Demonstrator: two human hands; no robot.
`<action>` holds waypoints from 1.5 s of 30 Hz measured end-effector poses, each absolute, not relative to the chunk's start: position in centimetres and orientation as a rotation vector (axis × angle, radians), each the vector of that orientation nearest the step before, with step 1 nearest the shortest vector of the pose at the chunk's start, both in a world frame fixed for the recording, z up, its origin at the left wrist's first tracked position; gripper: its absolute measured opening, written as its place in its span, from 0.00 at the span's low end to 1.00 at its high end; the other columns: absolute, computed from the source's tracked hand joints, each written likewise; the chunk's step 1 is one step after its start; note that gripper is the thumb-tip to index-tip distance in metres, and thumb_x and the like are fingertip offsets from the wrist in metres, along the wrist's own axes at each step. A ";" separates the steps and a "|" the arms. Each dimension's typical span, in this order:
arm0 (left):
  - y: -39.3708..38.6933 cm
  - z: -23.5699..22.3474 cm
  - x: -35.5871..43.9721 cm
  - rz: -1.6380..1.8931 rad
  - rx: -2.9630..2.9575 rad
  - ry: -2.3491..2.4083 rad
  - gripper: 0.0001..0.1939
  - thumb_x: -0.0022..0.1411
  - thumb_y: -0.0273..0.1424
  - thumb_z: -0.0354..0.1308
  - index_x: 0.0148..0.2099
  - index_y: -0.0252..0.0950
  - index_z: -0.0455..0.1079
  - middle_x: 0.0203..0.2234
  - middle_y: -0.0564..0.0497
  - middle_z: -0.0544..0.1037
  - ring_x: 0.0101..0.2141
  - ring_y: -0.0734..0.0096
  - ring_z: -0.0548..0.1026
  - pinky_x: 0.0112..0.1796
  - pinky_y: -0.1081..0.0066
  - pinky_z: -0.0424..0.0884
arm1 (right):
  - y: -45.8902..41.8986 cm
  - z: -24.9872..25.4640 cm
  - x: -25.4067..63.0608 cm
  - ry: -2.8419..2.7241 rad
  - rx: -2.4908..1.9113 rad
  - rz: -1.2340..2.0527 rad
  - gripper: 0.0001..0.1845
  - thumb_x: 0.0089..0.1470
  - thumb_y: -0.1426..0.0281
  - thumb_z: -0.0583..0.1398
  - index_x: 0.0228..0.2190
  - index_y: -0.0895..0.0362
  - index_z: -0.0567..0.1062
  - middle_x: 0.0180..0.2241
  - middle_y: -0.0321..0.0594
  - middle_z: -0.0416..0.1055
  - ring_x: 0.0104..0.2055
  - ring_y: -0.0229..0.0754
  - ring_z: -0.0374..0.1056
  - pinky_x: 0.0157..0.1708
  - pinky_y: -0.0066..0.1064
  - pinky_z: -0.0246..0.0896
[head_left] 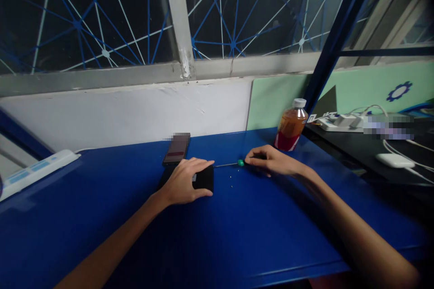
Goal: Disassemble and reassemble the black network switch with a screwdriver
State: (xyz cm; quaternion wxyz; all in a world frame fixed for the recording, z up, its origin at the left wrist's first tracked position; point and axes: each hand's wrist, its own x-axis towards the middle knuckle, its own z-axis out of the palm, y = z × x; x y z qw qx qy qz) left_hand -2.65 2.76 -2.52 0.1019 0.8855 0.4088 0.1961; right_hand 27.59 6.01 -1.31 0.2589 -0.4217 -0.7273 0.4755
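My left hand (185,180) lies on a flat black device (205,179) on the blue table (237,235), fingers curled over its top edge and holding it down. My right hand (267,160) is closed round the handle of a small screwdriver (233,163) with a green collar; its thin shaft points left toward the black device. A dark phone (176,149) lies just behind the left hand, apart from it. Tiny pale specks, perhaps screws (231,177), lie on the table between the hands.
A plastic bottle (291,126) of amber drink with a red label stands right behind my right hand. A white power strip (34,169) lies at the far left. A darker bench (373,149) to the right carries sockets, cables and a white mouse (395,160). A wall and window rise behind.
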 end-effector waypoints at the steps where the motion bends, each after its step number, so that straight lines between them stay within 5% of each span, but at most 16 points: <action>1: 2.8 -2.6 -2.6 0.569 2.620 1.207 0.38 0.50 0.49 0.64 0.61 0.45 0.60 0.54 0.46 0.70 0.52 0.51 0.67 0.51 0.49 0.61 | 6.1 -1.4 27.6 -2.011 -1.152 1.278 0.14 0.50 0.59 0.62 0.30 0.58 0.75 0.20 0.32 0.65 0.18 0.32 0.56 0.15 0.24 0.50; 9: 2.8 -2.6 -2.5 0.509 2.623 1.239 0.38 0.51 0.51 0.61 0.62 0.45 0.58 0.55 0.46 0.69 0.52 0.50 0.66 0.51 0.49 0.60 | 6.5 -2.6 27.2 -2.289 -1.298 0.828 0.15 0.42 0.65 0.67 0.29 0.56 0.69 0.23 0.30 0.62 0.24 0.34 0.56 0.22 0.25 0.49; 13: 2.6 -2.4 -2.3 0.469 2.632 1.250 0.38 0.52 0.50 0.61 0.62 0.46 0.58 0.54 0.46 0.68 0.51 0.50 0.66 0.49 0.50 0.61 | 6.0 -2.6 26.5 -2.325 -1.290 0.750 0.18 0.44 0.58 0.66 0.30 0.55 0.66 0.22 0.30 0.62 0.23 0.34 0.54 0.22 0.26 0.47; 17: 2.5 -2.3 -2.2 0.451 2.650 1.245 0.38 0.53 0.49 0.61 0.63 0.45 0.56 0.54 0.46 0.68 0.51 0.51 0.66 0.50 0.50 0.60 | 5.9 -2.4 26.2 -2.322 -1.291 0.626 0.19 0.55 0.51 0.55 0.29 0.55 0.67 0.22 0.32 0.64 0.23 0.35 0.56 0.24 0.28 0.48; 26: 2.6 -2.8 -2.4 0.431 2.678 1.273 0.40 0.53 0.54 0.58 0.63 0.43 0.57 0.56 0.44 0.67 0.53 0.49 0.65 0.51 0.48 0.59 | 6.3 -3.0 26.4 -2.428 -1.278 0.378 0.20 0.48 0.52 0.62 0.28 0.56 0.70 0.28 0.37 0.68 0.28 0.38 0.61 0.27 0.29 0.51; 38: 2.7 -2.8 -2.3 0.394 2.682 1.296 0.38 0.53 0.55 0.57 0.61 0.41 0.61 0.56 0.44 0.67 0.53 0.49 0.65 0.52 0.49 0.59 | 5.3 -2.0 25.7 -2.506 -1.300 0.349 0.19 0.57 0.53 0.54 0.31 0.55 0.74 0.24 0.36 0.71 0.25 0.38 0.64 0.26 0.29 0.50; 45: 2.7 -2.8 -2.3 0.392 2.665 1.273 0.38 0.53 0.56 0.56 0.61 0.43 0.60 0.55 0.45 0.67 0.52 0.50 0.66 0.50 0.50 0.62 | 5.3 -2.3 25.7 -2.484 -1.473 0.189 0.11 0.47 0.59 0.64 0.28 0.55 0.75 0.32 0.38 0.71 0.31 0.40 0.66 0.25 0.28 0.49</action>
